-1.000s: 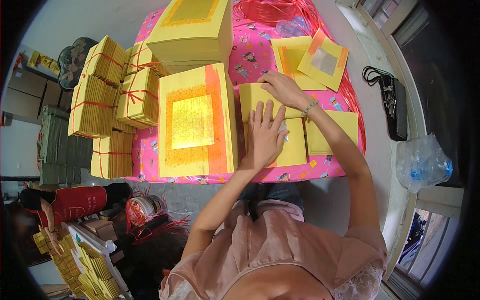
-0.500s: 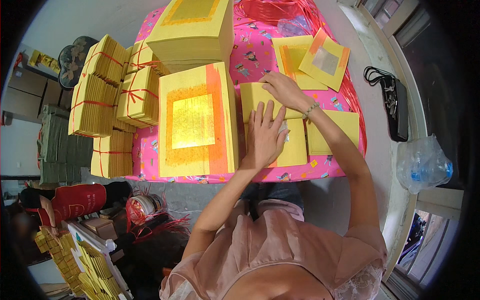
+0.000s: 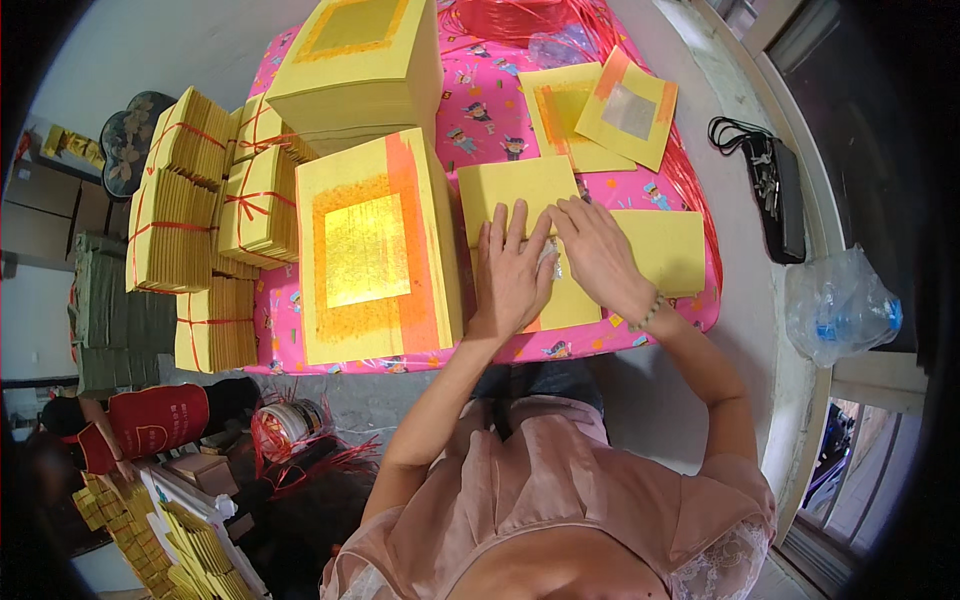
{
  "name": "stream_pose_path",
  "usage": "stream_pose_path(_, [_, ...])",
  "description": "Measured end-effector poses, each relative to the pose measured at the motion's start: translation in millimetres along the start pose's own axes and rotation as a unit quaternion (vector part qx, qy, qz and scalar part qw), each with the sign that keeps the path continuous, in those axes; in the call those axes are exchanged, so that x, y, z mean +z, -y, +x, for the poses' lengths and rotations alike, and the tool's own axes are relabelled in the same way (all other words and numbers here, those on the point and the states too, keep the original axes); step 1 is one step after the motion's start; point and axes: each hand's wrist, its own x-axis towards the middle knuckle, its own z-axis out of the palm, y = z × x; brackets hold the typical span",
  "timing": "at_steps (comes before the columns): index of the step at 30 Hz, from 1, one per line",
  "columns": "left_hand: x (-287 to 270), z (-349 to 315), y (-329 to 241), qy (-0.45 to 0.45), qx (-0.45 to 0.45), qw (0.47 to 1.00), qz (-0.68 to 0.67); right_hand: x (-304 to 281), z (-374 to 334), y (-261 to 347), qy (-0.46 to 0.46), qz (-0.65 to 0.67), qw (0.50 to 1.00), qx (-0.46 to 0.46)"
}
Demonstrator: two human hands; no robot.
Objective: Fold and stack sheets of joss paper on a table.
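Observation:
On the pink table, a yellow joss paper sheet (image 3: 515, 185) lies partly folded over, its upper flap turned down across the middle. My left hand (image 3: 512, 275) rests flat on it with fingers spread. My right hand (image 3: 603, 262) lies beside it, fingers stretched out and touching the fold. A bit of silvery foil shows between my hands. A folded yellow sheet (image 3: 665, 252) lies to the right. Left of my hands stands a tall stack of joss paper (image 3: 375, 250), with a gold foil square and orange band on top.
Behind stands another joss paper stack (image 3: 370, 80). Bundles tied with red string (image 3: 172, 225) line the table's left side. Two loose sheets (image 3: 628, 112) overlap at the back right, near red string (image 3: 695, 205). On the right ledge lie a black pouch (image 3: 778, 200) and a plastic bag (image 3: 845, 305). Another person works lower left.
My right hand has come down from the sheet's upper edge to the fold, its fingers now stretched out. My left hand stays flat on the paper. The whole view has shifted slightly.

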Motion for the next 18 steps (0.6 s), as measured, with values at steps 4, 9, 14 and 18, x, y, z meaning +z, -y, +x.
stream_pose_path(4, [3.0, -0.1, 0.2, -0.008, 0.008, 1.000, -0.006, 11.1, -19.0, -2.7, -0.014, -0.042, 0.999, -0.005])
stream_pose_path(9, [3.9, -2.0, 0.1, -0.002, 0.007, 1.000, -0.002, 18.0, -26.0, -2.0, -0.009, -0.016, 1.000, -0.003])
stream_pose_path(14, [7.1, -2.3, 2.1, 0.010, 0.005, 1.000, 0.004, 21.8, -32.6, -5.4, 0.030, -0.016, 0.999, -0.004])
stream_pose_path(18, [5.1, -0.8, 3.1, 0.021, 0.013, 0.999, 0.024, 27.6, -33.8, -7.2, 0.031, -0.024, 0.999, 0.001])
